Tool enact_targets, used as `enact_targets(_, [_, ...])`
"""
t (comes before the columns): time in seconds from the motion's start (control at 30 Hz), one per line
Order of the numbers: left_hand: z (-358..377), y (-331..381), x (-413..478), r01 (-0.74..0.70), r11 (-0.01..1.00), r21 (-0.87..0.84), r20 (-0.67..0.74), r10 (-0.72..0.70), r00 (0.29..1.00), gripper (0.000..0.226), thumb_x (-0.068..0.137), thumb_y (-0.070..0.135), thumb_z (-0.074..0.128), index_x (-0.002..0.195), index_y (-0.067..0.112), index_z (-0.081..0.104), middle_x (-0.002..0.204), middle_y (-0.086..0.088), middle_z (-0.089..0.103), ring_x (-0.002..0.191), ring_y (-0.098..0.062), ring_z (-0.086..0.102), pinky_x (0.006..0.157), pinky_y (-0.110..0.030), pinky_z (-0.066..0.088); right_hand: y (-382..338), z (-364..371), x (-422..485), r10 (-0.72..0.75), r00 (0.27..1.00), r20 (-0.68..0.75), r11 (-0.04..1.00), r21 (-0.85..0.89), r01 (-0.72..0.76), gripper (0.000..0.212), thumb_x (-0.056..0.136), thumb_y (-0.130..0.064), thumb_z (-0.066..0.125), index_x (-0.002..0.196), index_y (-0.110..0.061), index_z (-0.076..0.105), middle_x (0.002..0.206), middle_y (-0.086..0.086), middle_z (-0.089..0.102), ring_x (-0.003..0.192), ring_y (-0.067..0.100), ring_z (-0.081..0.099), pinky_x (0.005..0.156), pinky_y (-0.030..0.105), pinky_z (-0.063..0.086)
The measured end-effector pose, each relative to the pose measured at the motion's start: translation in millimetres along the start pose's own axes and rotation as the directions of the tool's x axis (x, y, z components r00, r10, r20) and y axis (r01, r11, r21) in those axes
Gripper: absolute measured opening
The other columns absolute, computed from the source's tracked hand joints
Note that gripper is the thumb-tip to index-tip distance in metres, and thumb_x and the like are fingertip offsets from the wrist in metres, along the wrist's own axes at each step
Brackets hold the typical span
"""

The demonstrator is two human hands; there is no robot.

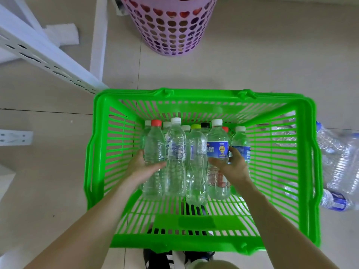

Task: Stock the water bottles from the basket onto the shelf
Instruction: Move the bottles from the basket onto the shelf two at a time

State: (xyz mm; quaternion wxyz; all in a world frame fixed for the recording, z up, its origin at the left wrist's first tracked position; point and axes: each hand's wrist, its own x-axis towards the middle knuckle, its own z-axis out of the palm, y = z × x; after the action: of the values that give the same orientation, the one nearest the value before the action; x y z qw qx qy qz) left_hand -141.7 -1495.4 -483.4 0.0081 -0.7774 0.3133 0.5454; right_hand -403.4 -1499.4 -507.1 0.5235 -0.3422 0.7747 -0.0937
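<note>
Water bottles (175, 158) are seen lying side by side in a green basket (303, 152) set on the tiled floor (252, 55), caps turned toward its far wall (mostly white, with red, yellow-green and black among them). The red-capped bottle (154, 144) at the left of the row is gripped by the left hand (143, 166): its fingers (140, 153) are curled round the bottle's outer side and the thumb is laid across the front. A blue-labelled bottle (217, 136) near the right of the row is gripped by the right hand (233, 166), whose fingers (236, 152) and thumb are closed round it just below the label. Both bottles are inside the basket, touching their neighbours. A white slotted shelf frame (48, 53) is seen at upper left, a pink basket (171, 26) with heart-shaped holes beyond, and loose clear bottles (340, 162) on the floor just beside the green basket's right wall.
</note>
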Motion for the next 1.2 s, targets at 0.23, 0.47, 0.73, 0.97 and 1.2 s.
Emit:
enact_targets(0.23, [-8, -6, -4, 0.034, 0.987, -0.159, 0.050, -0.026, 0.998, 0.110, 0.067, 0.052, 0.078, 0.153, 0.024, 0.015, 0.159, -0.004, 0.023, 0.141, -0.029, 0.031, 0.112, -0.048, 0.032, -2, 0, -4, 0.024, 0.996, 0.086, 0.990, 0.134, -0.035, 0.095, 0.061, -0.045, 0.087, 0.139, -0.016, 0.041, 0.119, 0.007, 0.066, 0.094, 0.025, 0.070, 0.089, 0.049, 0.056])
enact_targets(0.47, [-12, -10, -29, 0.074, 0.961, -0.265, 0.095, -0.050, 0.994, 0.110, 0.070, 0.046, 0.078, 0.154, 0.024, 0.011, 0.161, -0.004, 0.017, 0.143, -0.032, 0.027, 0.113, -0.051, 0.031, 4, 1, -28, 0.124, 0.983, 0.134, 0.918, 0.361, -0.165, 0.099, 0.067, -0.035, 0.085, 0.147, -0.012, 0.030, 0.130, 0.016, 0.059, 0.106, 0.035, 0.066, 0.091, 0.048, 0.054])
enact_targets(0.73, [-20, 5, -85, 0.082, 0.951, -0.297, 0.066, -0.066, 0.996, 0.108, 0.069, 0.040, 0.081, 0.153, 0.023, 0.015, 0.159, -0.007, 0.023, 0.141, -0.035, 0.031, 0.110, -0.050, 0.032, -32, -16, -77, 0.109, 0.980, 0.165, 0.884, 0.436, -0.171, 0.107, 0.065, -0.032, 0.087, 0.150, -0.014, 0.025, 0.128, 0.024, 0.059, 0.084, 0.021, 0.073, 0.076, 0.036, 0.051])
enact_targets(0.97, [-44, 31, -153, 0.115, 0.884, -0.453, 0.033, -0.113, 0.993, 0.133, 0.027, 0.055, 0.093, 0.140, 0.025, 0.031, 0.138, -0.012, 0.053, 0.122, -0.033, 0.054, 0.105, -0.057, 0.040, -68, -45, -126, 0.058, 0.987, 0.148, 0.878, 0.464, -0.121, 0.067, 0.071, -0.020, 0.083, 0.129, -0.014, 0.049, 0.107, 0.014, 0.071, 0.081, 0.021, 0.071, 0.067, 0.030, 0.049])
enact_targets(1.2, [-59, 55, -216, 0.070, 0.874, -0.481, -0.032, -0.098, 0.995, 0.087, 0.050, 0.031, 0.093, 0.120, 0.026, 0.041, 0.113, -0.007, 0.065, 0.100, -0.025, 0.065, 0.093, -0.051, 0.050, -102, -81, -184, 0.030, 0.987, 0.159, 0.851, 0.513, -0.108, 0.056, 0.071, -0.007, 0.082, 0.115, -0.022, 0.052, 0.100, 0.013, 0.071, 0.088, 0.028, 0.070, 0.079, 0.039, 0.054])
